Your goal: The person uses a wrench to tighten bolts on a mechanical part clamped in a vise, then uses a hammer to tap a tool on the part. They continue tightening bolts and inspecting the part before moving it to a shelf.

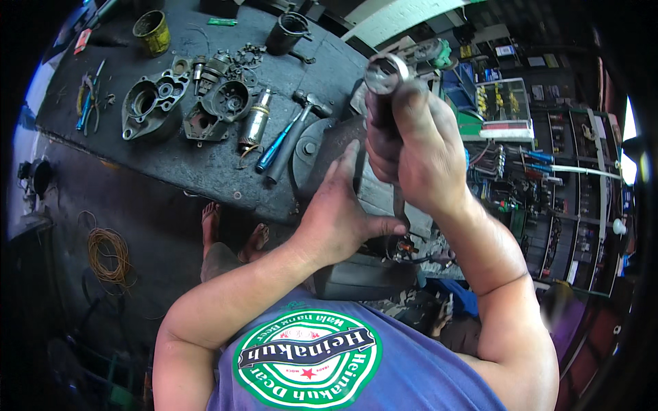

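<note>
My right hand (425, 151) is raised, closed around a metal tool (387, 72) whose round steel end shows above my thumb; the rest is mostly hidden. My left hand (332, 216) lies lower, fingers and thumb spread, over a dark metal fixture (315, 147) with a bolt, by a grey block. Left of it on the bench lie a hammer (289, 147), a blue-handled tool (273, 144), a cylindrical armature (255, 120), an open housing (229, 103) and a larger cast housing (142, 116).
The dark bench (96, 140) also holds pliers (88, 103), a yellow can (152, 31) and a black pot (286, 31). A coiled orange cord (106, 253) lies on the floor. Bare feet (211, 222) show below the bench. Tool racks (562, 198) stand right.
</note>
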Action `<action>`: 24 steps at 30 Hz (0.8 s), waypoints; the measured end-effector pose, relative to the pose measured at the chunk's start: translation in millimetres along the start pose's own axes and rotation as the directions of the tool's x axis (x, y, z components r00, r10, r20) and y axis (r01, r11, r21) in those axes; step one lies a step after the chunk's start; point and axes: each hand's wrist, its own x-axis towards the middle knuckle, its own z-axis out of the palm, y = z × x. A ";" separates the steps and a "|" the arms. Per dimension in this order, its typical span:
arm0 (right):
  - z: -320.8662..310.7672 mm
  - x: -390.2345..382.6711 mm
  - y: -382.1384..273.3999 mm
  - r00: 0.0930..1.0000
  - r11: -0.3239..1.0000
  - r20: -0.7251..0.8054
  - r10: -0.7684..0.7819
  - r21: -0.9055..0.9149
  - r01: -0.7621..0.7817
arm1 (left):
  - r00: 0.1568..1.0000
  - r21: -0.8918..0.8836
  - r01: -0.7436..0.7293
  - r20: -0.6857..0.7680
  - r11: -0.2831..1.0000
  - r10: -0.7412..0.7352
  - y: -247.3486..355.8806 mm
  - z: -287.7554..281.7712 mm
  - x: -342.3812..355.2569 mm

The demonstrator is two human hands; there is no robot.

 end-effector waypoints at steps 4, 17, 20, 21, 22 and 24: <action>-2.2 29.5 12.7 0.916 0.918 -0.117 0.384 -0.052 -0.392 | 0.995 -0.089 0.094 -0.034 0.992 -0.097 -2.2 3.0 2.7; -154.8 -123.6 -27.6 0.706 0.890 -0.709 0.000 0.322 0.324 | 0.954 0.313 -0.295 0.051 0.903 0.294 -0.3 -14.2 -4.0; -171.8 -193.7 4.0 0.617 0.816 -0.787 0.021 0.370 0.444 | 0.895 0.484 -0.443 0.289 0.755 0.340 15.1 -20.7 1.8; -173.4 -216.2 17.6 0.567 0.783 -0.824 -0.024 0.337 0.523 | 0.869 0.532 -0.488 0.371 0.692 0.327 20.5 -21.3 4.1; -176.9 -237.5 27.1 0.515 0.753 -0.857 0.002 0.340 0.563 | 0.863 0.527 -0.489 0.410 0.695 0.295 25.4 -19.8 7.3; -180.2 -274.8 39.7 0.435 0.722 -0.899 0.049 0.332 0.607 | 0.814 0.550 -0.553 0.517 0.626 0.264 35.0 -16.6 13.2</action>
